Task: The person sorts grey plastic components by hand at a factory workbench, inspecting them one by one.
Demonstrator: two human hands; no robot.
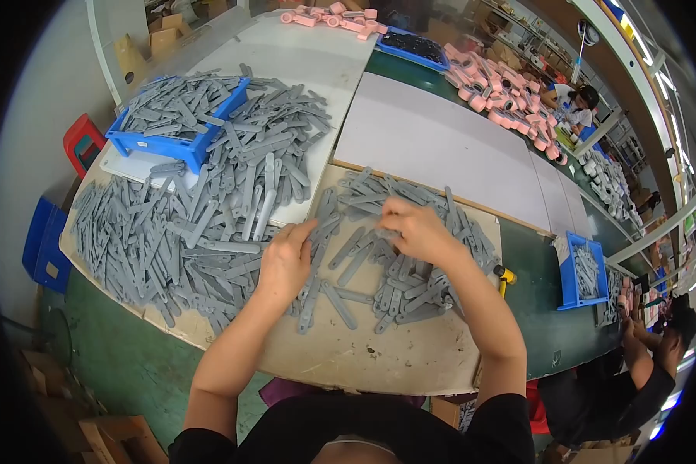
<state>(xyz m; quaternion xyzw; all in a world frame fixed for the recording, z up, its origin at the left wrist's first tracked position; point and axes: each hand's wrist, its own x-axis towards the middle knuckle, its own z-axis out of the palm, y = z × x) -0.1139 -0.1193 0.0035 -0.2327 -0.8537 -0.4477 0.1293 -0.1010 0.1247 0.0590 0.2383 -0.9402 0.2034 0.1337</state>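
While both hands are working at frame centre, the grey strips [363, 255] are lying scattered across the tan board [348, 356], with a far bigger heap [185, 224] spreading toward the left of the frame. Strips are looking like thin moulded plastic: light, stiff, a bit slick, not fragile. Pinching one by an end or mid-length with thumb and forefinger should be working best, since they are overlapping and tangling.

Left hand [284, 259] is resting palm-down on the strips, fingers loosely curled, fingertips touching one strip near its upper end; firm grip or just touch, cannot tell. Right hand [413, 230] is curling closed, fingers pinching what seems to be a strip at its left edge, just above the small pile.

Blue bin [179, 122] at upper left is holding more strips. Pink parts [502, 93] are lying along the upper right bench. Another blue bin [584, 271] is sitting at right, a yellow-handled tool [505, 277] just beside the board. Another person [649, 363] is working at lower right.
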